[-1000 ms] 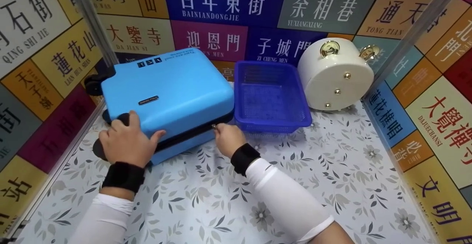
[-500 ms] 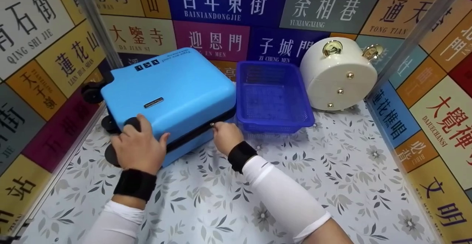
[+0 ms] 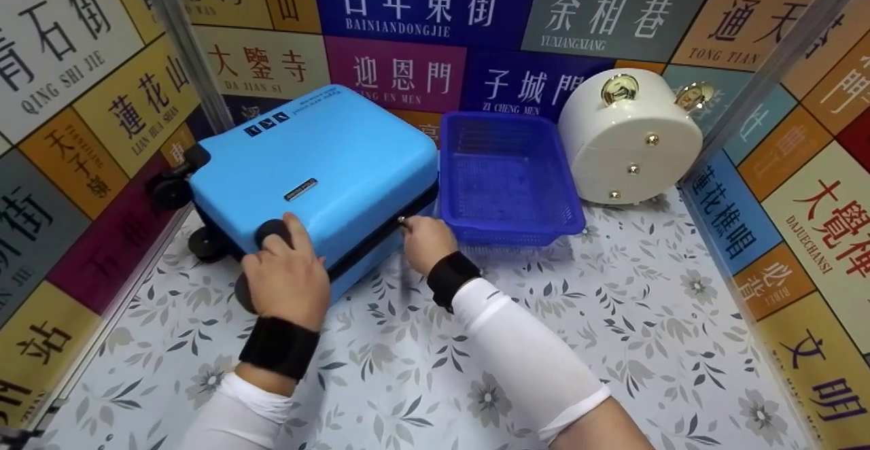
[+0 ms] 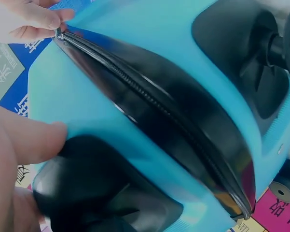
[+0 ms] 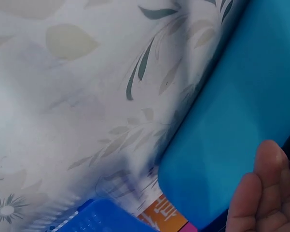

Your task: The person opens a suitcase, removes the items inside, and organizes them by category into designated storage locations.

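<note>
A light blue hard suitcase (image 3: 353, 144) lies on its side, its black zipper band facing the front. My left hand (image 3: 289, 280) grips its near left corner around a black wheel (image 3: 274, 232); in the left wrist view the thumb of this left hand (image 4: 19, 145) lies beside the black wheel mount (image 4: 106, 183). At the front side, my right hand (image 3: 429, 243) pinches the metal zipper pull (image 3: 402, 220). The left wrist view shows the closed zipper teeth (image 4: 149, 99) running from that pull to the band's other end. In the right wrist view, curled fingers (image 5: 268, 193) show beside the suitcase (image 5: 231, 111).
Right of the suitcase stands a blue plastic basket (image 3: 513, 229), close against it. A round white case (image 3: 629, 144) with gold studs and gold rounded pieces is beyond the basket. Sign-patterned walls (image 3: 421, 8) enclose the flower-patterned tabletop (image 3: 408, 395) at the back and sides.
The suitcase's near left end has swung right and toward the front, with my left hand moving along on it. My right hand keeps its pinch on the zipper pull and sits slightly farther back.
</note>
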Motion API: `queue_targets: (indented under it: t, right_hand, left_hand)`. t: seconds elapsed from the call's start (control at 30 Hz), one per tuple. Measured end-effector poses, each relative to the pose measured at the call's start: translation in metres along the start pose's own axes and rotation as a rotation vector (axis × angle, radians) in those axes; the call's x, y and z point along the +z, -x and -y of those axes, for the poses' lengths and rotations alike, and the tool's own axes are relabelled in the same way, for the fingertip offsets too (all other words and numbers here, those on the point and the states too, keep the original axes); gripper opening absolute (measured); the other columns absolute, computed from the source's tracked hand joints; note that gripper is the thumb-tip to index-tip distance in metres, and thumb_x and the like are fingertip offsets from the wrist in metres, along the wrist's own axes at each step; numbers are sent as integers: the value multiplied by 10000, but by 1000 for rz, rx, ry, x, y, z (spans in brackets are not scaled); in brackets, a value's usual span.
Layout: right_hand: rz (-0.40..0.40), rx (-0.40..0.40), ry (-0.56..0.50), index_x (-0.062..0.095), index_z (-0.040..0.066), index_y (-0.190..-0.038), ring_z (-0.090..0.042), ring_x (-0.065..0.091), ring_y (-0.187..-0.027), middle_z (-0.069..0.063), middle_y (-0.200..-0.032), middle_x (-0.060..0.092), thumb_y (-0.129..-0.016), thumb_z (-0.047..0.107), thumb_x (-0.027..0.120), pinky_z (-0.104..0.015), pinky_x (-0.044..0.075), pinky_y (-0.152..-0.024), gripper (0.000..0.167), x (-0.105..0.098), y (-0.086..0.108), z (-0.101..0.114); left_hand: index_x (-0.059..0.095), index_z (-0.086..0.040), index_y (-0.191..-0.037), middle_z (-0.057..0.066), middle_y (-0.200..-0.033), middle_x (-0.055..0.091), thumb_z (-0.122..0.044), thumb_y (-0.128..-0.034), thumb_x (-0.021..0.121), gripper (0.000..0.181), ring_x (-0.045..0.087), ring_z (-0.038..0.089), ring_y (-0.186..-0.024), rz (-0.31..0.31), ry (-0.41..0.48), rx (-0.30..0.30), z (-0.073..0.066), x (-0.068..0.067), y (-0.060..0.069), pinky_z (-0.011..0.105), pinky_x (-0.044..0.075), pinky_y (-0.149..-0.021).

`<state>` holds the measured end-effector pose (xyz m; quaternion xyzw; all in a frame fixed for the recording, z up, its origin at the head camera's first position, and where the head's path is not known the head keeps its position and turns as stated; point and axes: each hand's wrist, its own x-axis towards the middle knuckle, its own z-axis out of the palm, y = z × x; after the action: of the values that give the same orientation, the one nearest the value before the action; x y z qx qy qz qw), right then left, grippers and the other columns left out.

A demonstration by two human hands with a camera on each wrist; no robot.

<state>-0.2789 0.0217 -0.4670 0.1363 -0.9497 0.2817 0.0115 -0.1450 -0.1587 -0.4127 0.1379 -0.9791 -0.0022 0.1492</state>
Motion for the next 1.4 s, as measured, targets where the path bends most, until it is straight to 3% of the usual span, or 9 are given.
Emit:
queue_targets:
  t: [0.2, 0.4, 0.5, 0.63, 0.77, 0.93, 1.1, 1.2, 1.4]
  right_hand:
    - [61, 14, -102, 783, 83, -1092, -152, 599, -613, -28, -844, 746, -1079, 200, 567, -323, 492, -580, 245, 1, 7, 3]
    - [18, 12, -73, 792, 99, -1136, -165, 645, -702, -42, -940, 787, -1073, 192, 580, -362, 548, -684, 240, -2, 3, -4]
    - [7, 9, -57, 790, 87, -1162, -204, 684, -739, -61, -989, 801, -1071, 167, 571, -403, 577, -732, 250, -4, 1, -8]
    - [9, -10, -44, 778, 79, -1223, -246, 722, -773, -82, -1006, 807, -1074, 156, 554, -442, 597, -767, 280, -6, 0, -11]
    - [3, -13, -33, 775, 94, -1242, -263, 746, -829, -89, -1043, 811, -1076, 164, 555, -458, 604, -827, 285, -6, 0, -11]
    - [36, 2, -38, 756, 108, -1286, -241, 731, -786, -82, -1067, 807, -1084, 175, 540, -432, 599, -792, 303, -5, 0, -10]
    - [80, 25, -80, 737, 118, -1318, -154, 602, -600, -60, -1050, 796, -1091, 180, 531, -341, 531, -592, 313, -4, -1, -8]
    - [68, 21, -57, 758, 118, -1270, -161, 627, -658, -52, -1026, 794, -1088, 187, 534, -364, 549, -647, 297, -4, -2, -9]
    - [48, 12, 7, 778, 113, -1204, -261, 738, -830, -63, -1014, 801, -1072, 172, 548, -461, 596, -800, 272, -2, -3, -12]
  left_hand:
    - [231, 76, -1632, 416, -1164, 597, -378, -1037, 638, 852, 673, 487, -865, 50, -12, 8, -12, -5, 2, 571, 489, -906]
    - [335, 55, -1609, 393, -1069, 660, -362, -1040, 630, 765, 668, 454, -741, 81, 52, 128, -14, -24, 9, 571, 521, -823]
    - [434, -5, -1582, 350, -1092, 709, -320, -1060, 593, 630, 692, 465, -769, 144, 173, 207, 2, -40, 7, 614, 548, -785]
    - [559, -90, -1517, 280, -1258, 709, -216, -1048, 603, 488, 697, 498, -986, 175, 328, 202, 41, -53, -6, 663, 541, -824]
    - [583, -141, -1513, 258, -1551, 510, -236, -953, 779, 601, 487, 543, -1370, 119, 382, 237, 73, -42, -28, 732, 376, -1068]
    - [422, -222, -1632, 195, -1729, 275, -327, -893, 853, 861, 187, 513, -1584, 173, 374, 357, 93, -16, -52, 744, 129, -1209]
    - [435, -231, -1625, 157, -1688, 387, -374, -793, 927, 977, 293, 457, -1567, 59, 323, 406, 101, 5, -62, 698, 182, -1242]
    - [475, -202, -1601, 141, -1656, 448, -419, -747, 946, 999, 369, 441, -1534, -9, 297, 405, 102, 13, -64, 668, 242, -1239]
    - [484, -163, -1593, 171, -1626, 481, -458, -733, 943, 1018, 418, 459, -1498, -45, 280, 392, 95, 22, -64, 666, 287, -1220]
